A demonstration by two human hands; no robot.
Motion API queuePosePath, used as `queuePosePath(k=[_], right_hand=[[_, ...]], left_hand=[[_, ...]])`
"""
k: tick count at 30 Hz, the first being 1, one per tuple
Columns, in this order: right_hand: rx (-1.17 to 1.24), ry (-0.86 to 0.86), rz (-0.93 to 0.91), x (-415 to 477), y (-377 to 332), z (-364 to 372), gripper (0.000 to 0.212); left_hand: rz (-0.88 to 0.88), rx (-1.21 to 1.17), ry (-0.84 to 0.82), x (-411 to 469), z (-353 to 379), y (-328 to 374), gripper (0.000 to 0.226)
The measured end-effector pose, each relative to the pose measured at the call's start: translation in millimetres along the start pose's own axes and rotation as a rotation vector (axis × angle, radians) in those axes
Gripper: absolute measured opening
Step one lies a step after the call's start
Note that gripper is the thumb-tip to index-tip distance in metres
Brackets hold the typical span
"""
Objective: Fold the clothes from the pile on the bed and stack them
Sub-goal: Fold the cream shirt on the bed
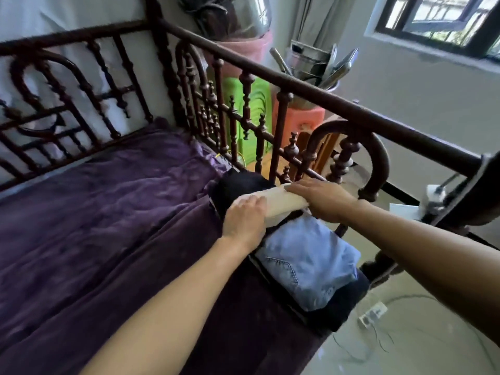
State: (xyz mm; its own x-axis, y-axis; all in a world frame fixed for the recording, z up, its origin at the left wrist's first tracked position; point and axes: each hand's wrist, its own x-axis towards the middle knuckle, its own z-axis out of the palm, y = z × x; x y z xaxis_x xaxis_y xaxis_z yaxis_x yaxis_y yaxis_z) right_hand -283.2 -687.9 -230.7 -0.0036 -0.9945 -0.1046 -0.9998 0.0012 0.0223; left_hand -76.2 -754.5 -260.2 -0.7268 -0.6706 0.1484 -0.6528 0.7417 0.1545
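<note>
So the cream piece (pixel 281 203) sits folded into a narrow bundle on top of a black garment (pixel 240 185), at the edge of the bed (pixel 108 212) right by the railing (pixel 324 96). Some folded jeans (pixel 311 263) are just beside it on the near side. Left hand (pixel 244 220) and right hand (pixel 322 201) both lie flat on the cream piece with fingers pretty much straight, so there's no real grip, just pressing it down. It looks like soft, light fabric to me, floppy and nothing fragile, but I reckon it could spring open or slide off the black stuff if handled carelessly. If it needs shifting I'd take it at both short ends at once, palms underneath, so the fold holds.
</note>
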Motion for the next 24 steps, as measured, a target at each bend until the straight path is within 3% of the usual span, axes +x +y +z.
queuePosePath(k=[4,7,9,15,18,21,24], right_hand=[[-0.115,-0.155,0.058,-25.4,50.6,69.8,0.072],[-0.165,-0.359,0.032,-54.6,69.6,126.1,0.070],[-0.136,-0.458,0.024,-73.6,77.1,154.6,0.066],[-0.106,-0.441,-0.034,-117.6,89.6,196.9,0.070],[-0.109,-0.460,-0.055,-121.7,99.3,201.2,0.064],[-0.159,-0.522,-0.062,-122.8,104.0,199.5,0.062],[-0.248,-0.474,-0.139,-112.2,100.7,181.9,0.050]], left_hand=[[0.040,-0.006,-0.165,-8.6,68.5,46.8,0.048],[0.058,-0.063,-0.396,-34.9,121.5,86.0,0.042],[0.036,-0.073,-0.443,-53.2,135.7,109.7,0.037],[0.022,-0.053,-0.353,-85.6,153.5,160.8,0.030],[-0.067,-0.015,-0.342,-94.1,160.7,178.0,0.044],[-0.093,0.051,-0.589,-111.5,173.1,191.2,0.066],[-0.107,0.085,-0.627,-125.8,165.7,197.2,0.071]])
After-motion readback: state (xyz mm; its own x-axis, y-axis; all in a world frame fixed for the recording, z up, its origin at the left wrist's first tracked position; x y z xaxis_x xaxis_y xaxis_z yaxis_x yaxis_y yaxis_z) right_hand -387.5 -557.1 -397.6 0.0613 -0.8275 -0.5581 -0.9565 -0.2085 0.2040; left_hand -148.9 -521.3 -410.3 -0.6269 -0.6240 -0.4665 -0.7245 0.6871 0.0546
